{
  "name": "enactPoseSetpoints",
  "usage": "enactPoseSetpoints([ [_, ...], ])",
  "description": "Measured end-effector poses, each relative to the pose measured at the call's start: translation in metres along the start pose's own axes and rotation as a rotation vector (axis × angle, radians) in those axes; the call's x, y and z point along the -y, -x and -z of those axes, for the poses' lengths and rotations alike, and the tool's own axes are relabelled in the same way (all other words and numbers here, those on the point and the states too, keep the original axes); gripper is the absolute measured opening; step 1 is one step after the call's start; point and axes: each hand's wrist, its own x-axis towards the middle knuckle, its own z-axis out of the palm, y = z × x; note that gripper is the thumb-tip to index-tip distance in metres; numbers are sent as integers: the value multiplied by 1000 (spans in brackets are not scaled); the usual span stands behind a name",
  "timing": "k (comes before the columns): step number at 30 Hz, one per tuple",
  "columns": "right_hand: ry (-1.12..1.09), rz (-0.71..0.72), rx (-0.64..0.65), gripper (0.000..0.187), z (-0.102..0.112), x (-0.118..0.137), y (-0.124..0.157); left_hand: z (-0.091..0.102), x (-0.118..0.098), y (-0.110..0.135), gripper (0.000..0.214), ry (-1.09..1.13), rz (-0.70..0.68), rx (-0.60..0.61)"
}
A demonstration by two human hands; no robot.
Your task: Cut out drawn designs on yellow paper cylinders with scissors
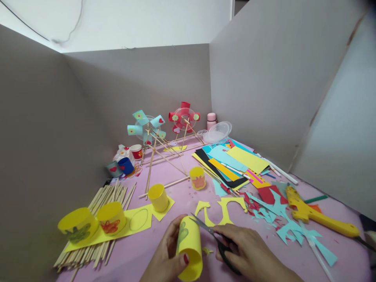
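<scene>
Scissors (214,234) in right hand (246,245), blades (202,223) at the far end of a yellow paper tube (190,237) gripped by left hand (167,250).

On the table's (132,258) near part, the left hand (167,252) holds a paper tube (190,235), with scissors (205,226) in the right hand (246,248) just right of it, blades at its far end. To the left, a paper strip (147,220) lies partly on a pile of sticks (96,250), two paper rings (111,218) standing on it; to the right, paper scraps (277,208) lie left of a glue gun (311,215), with stacked sheets (249,158) behind. At the back, two wheel models (140,117) stand left of a bottle (211,121), which seems to be behind lids (217,134).
</scene>
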Motion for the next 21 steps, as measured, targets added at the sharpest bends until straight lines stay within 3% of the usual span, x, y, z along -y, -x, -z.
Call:
enactPoseSetpoints([
  [3,-96,-26,-33,26,-2,0,-1,0,4,-1,77,-24,1,8],
  [8,-656,-146,-64,42,-15,0,-3,-6,18,-3,83,-67,-50,-2],
  [13,-728,-43,-150,43,-30,-1,-2,-20,36,-4,87,67,-54,89],
  [16,-831,-102,-224,33,-30,-4,-5,-19,37,-5,96,117,-76,64],
  [21,-1066,-242,-281,36,-20,-7,-11,-8,23,-9,54,139,-36,-163],
])
